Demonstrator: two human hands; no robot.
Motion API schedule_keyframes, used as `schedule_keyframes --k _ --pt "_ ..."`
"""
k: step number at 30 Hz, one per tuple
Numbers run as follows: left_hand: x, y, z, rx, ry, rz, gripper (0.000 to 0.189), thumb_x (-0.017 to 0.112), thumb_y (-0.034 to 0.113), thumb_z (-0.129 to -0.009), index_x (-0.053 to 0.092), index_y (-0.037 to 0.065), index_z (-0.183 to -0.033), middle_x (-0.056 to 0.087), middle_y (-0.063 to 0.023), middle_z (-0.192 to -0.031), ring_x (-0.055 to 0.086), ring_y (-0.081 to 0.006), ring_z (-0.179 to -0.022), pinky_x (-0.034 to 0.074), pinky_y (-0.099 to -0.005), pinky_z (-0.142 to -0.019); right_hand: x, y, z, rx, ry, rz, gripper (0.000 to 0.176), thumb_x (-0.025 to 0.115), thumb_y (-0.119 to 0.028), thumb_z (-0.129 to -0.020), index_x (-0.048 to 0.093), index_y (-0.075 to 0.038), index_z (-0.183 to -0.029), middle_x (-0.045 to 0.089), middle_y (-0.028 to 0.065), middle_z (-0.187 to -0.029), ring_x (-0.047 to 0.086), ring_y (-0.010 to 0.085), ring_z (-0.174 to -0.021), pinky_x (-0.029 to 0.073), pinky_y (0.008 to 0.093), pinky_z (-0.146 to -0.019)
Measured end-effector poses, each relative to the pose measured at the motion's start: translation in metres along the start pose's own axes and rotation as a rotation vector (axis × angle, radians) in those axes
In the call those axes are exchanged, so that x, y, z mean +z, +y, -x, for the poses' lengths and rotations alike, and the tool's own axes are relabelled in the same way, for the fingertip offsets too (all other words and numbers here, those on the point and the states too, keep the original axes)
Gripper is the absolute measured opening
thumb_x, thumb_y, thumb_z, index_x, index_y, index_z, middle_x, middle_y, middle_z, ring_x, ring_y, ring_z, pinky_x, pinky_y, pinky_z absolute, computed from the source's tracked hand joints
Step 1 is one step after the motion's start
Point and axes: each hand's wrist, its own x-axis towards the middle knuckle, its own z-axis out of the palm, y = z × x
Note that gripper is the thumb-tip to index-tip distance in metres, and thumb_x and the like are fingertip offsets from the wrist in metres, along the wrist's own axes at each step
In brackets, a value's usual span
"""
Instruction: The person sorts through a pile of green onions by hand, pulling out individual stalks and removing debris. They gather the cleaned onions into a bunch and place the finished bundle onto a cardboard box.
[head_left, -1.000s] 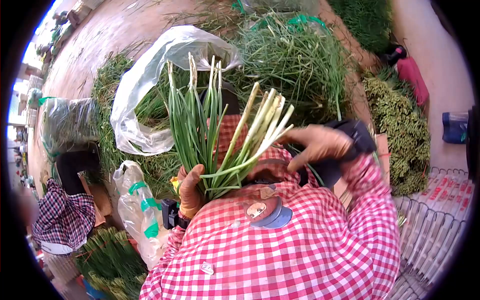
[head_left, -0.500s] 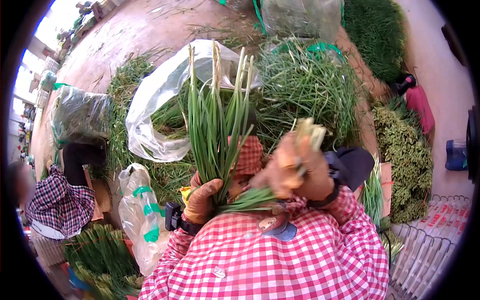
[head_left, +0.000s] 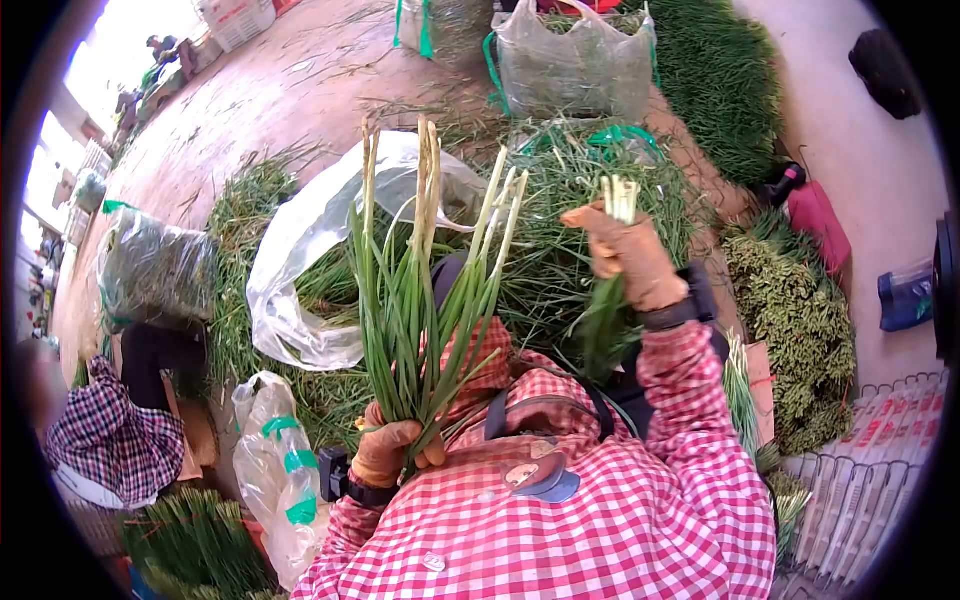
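Observation:
My left hand [head_left: 388, 447], in a brown glove, is closed round the lower leafy part of a bunch of long green stalks [head_left: 425, 300]. Their pale root ends point up and fan apart. My right hand [head_left: 632, 262], also gloved, grips a smaller bunch [head_left: 620, 198] just below its white ends, raised to the right. The green leaves of that bunch hang down under the hand, blurred. An open clear plastic bag [head_left: 290, 290] with greens lies behind the left bunch. Loose green leaves [head_left: 540, 270] are heaped between and behind both bunches.
A co-worker in a checked shirt [head_left: 115, 430] sits at the left. Filled plastic bags [head_left: 160, 260] stand at the left and at the top [head_left: 575, 65]. Piled bundles [head_left: 795, 330] and a wire rack [head_left: 860, 500] are at the right. A rolled plastic bag [head_left: 270, 460] lies by my left arm.
My right hand has moved up and away from my left hand, lifting its small bunch clear. My left hand has shifted slightly down with its stalks. The whole view has tilted a little.

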Motion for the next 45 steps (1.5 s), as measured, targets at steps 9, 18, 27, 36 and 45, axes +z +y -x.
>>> schedule_keyframes --k 9,18,27,36,45 --pt "0.005 -0.003 0.005 -0.052 0.011 0.026 0.036 0.070 0.008 -0.074 0.056 -0.011 -0.101 0.063 -0.0194 -0.062 0.056 -0.0211 -0.039 0.043 -0.0269 -0.034 0.035 -0.017 0.028 -0.509 0.083 0.889 0.049 0.074 -0.033 -0.076 0.060 -0.008 -0.117 0.068 0.0138 -0.095 0.066 0.0277 -0.084 0.051 0.0364 -0.074" --pt "0.014 -0.004 0.006 -0.056 0.073 0.036 0.042 0.070 0.008 -0.072 0.055 -0.012 -0.107 0.063 -0.0187 -0.062 0.055 -0.0220 -0.038 0.042 -0.0290 -0.033 0.032 -0.015 0.032 -0.424 0.029 0.956 0.051 0.071 -0.036 -0.078 0.058 -0.014 -0.122 0.065 0.0198 -0.094 0.063 0.0368 -0.085 0.051 0.0406 -0.073" --pt "0.011 -0.001 0.006 -0.091 0.064 0.129 0.050 0.067 0.008 -0.071 0.048 -0.014 -0.112 0.061 -0.0185 -0.061 0.051 -0.0212 -0.034 0.038 -0.0283 -0.028 0.015 -0.011 0.018 -0.479 -0.126 1.256 0.028 0.068 -0.026 -0.083 0.067 -0.016 -0.109 0.068 0.0110 -0.091 0.066 0.0273 -0.079 0.051 0.0345 -0.071" --pt "-0.029 -0.027 0.016 -0.093 -0.042 0.324 0.047 0.064 0.009 -0.071 0.050 -0.010 -0.111 0.061 -0.0167 -0.066 0.050 -0.0198 -0.033 0.038 -0.0304 -0.032 -0.005 -0.014 0.009 -0.095 -0.519 0.650 0.025 0.069 -0.020 -0.087 0.069 -0.009 -0.109 0.063 -0.0029 -0.074 0.050 0.0034 -0.062 0.043 0.0202 -0.053" --pt "-0.016 -0.019 0.016 -0.182 0.067 0.375 0.059 0.064 0.003 -0.067 0.045 -0.011 -0.121 0.064 -0.0223 -0.089 0.055 -0.0183 -0.040 0.043 -0.0272 -0.035 -0.015 -0.011 0.002 -0.039 -0.589 0.613 0.023 0.068 -0.022 -0.085 0.071 -0.016 -0.106 0.066 0.0013 -0.071 0.056 0.0067 -0.058 0.047 0.0228 -0.053"
